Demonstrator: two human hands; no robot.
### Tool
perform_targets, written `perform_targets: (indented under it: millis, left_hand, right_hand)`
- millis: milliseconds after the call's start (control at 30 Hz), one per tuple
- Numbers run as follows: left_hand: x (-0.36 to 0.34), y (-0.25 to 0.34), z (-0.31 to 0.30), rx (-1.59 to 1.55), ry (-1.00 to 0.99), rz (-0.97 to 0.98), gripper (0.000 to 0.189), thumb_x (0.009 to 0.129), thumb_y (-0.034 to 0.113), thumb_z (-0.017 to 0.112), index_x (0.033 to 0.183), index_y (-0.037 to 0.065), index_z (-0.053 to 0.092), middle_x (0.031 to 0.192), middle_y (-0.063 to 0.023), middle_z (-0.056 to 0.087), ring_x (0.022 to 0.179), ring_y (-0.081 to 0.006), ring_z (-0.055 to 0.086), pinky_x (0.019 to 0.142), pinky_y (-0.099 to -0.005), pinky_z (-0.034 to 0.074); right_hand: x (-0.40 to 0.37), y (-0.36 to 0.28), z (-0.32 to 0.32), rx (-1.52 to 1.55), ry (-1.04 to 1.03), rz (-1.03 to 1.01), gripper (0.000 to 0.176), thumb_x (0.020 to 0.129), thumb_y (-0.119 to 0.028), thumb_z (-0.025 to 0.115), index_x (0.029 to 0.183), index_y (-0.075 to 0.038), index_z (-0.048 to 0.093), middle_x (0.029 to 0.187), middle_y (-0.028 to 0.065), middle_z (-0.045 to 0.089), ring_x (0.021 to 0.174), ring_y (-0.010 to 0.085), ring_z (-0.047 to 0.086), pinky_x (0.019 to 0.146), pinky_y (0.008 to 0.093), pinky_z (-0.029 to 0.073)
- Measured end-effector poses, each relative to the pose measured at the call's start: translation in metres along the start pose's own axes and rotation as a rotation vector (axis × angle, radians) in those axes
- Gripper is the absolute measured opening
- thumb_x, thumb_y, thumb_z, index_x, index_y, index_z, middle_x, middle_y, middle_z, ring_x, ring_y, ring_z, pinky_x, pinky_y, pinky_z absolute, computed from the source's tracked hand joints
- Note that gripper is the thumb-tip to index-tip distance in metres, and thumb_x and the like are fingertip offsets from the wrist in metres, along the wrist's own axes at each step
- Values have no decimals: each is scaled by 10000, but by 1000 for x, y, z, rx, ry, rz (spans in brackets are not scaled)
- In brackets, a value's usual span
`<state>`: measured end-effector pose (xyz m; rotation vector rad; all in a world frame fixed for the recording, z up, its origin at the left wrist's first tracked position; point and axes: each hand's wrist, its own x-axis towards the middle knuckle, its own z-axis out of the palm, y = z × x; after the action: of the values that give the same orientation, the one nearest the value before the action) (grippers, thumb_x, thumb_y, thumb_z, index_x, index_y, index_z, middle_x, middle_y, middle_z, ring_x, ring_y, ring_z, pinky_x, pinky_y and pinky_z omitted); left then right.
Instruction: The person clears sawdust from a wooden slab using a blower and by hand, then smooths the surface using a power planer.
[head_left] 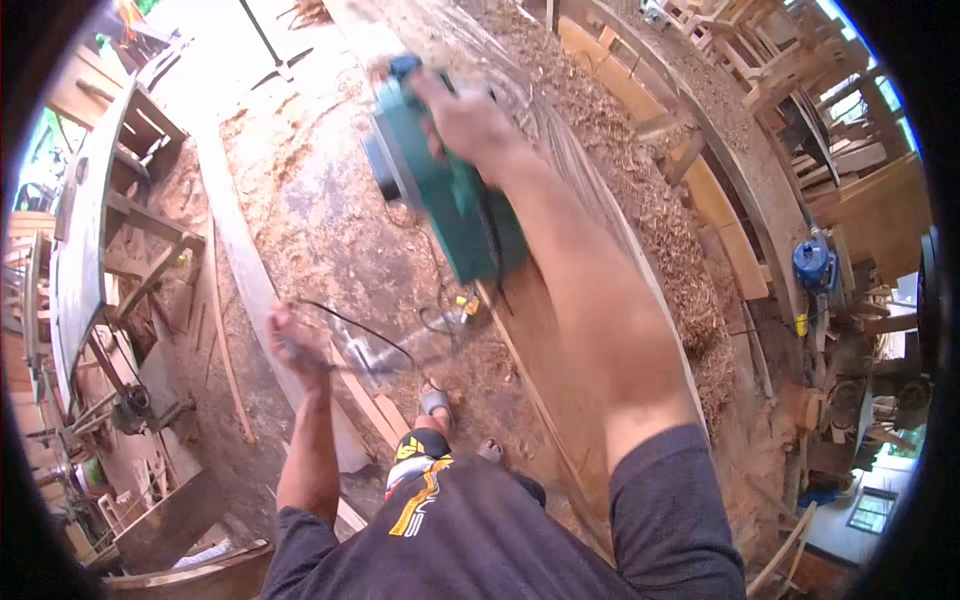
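green power planer (462, 190) in right hand (468, 122), cord (358, 322) in left hand (296, 345)

A blue tool (815, 262) sits toward the right edge of the view, a small yellow part (801, 324) just below it. Wooden frames (775, 85) crowd together above the blue tool, and a tan board (735, 240) lies just left of it. Well apart, far to its left, are a pale plank (235, 250) and a trestle (150, 222). Below it is a dark grid (873, 509).
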<state>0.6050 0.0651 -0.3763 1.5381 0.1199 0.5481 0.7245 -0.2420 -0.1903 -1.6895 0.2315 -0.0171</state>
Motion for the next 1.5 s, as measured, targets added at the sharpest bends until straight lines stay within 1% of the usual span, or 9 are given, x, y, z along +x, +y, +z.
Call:
perform_targets:
  millis: [200,400,600,700,767,933,1100,1333,1500]
  left_hand:
    - [15,117,39,155,-428,723,260,975,243,497,817,37,489,1050,-173,535,1047,-311,564,951,-472,454]
    - [-42,37,52,276,-649,282,119,831,88,704,829,38,597,1036,-151,604,954,-323,591,825,-417,494]
    - [-15,-77,95,334,-763,-130,164,923,186,650,863,38,614,1013,-149,624,916,-336,590,805,-379,482]
    - [16,-142,114,400,-862,-37,287,986,293,552,1137,49,556,1015,-127,608,913,-258,558,816,-335,486]
    - [44,-169,121,-95,-972,-794,371,1002,399,421,1145,62,482,1097,-129,561,968,-230,547,866,-365,480]
    - [107,-252,138,917,-1217,-86,442,867,353,655,1230,105,610,996,-156,686,946,-340,658,809,-422,528]
    - [182,-294,125,695,-1413,-673,459,862,368,674,1225,88,665,1130,-161,714,1075,-298,678,937,-397,526]
    - [348,-289,195,334,-751,-636,302,972,297,599,1063,27,701,783,-26,666,675,-119,573,592,-288,459]
    - [483,-203,297,-148,-510,-814,501,1019,496,445,1337,123,556,1243,-72,629,1007,-198,603,871,-368,449]
  right_hand:
    - [-222,15,-41,88,16,200,279,1014,-315,543,926,-51,553,606,-32,507,509,64,482,470,245,381]
    - [-335,37,-73,-71,2,279,707,911,-666,552,931,40,578,642,44,591,549,131,606,512,288,481]
    - [-213,17,-48,-41,-32,248,653,929,-621,572,923,31,572,591,33,574,542,120,583,516,291,471]
    - [-120,6,-26,-18,-35,207,526,962,-508,586,932,18,568,599,31,562,531,113,566,495,291,451]
    - [-52,-6,-8,-8,-29,179,478,976,-470,582,927,6,568,618,29,562,521,107,563,482,285,446]
    - [123,-35,38,29,-1,131,415,1002,-429,562,905,-25,568,652,10,549,491,86,547,448,264,430]
    - [271,-57,71,33,-10,58,443,1000,-448,557,839,-36,579,623,-2,539,481,87,541,441,265,425]
    - [473,-72,108,-62,-5,-55,571,960,-506,545,723,9,612,674,99,653,526,200,638,565,321,509]
    - [409,-64,94,62,-21,9,371,1008,-408,548,906,-54,595,677,6,539,507,94,524,491,269,424]
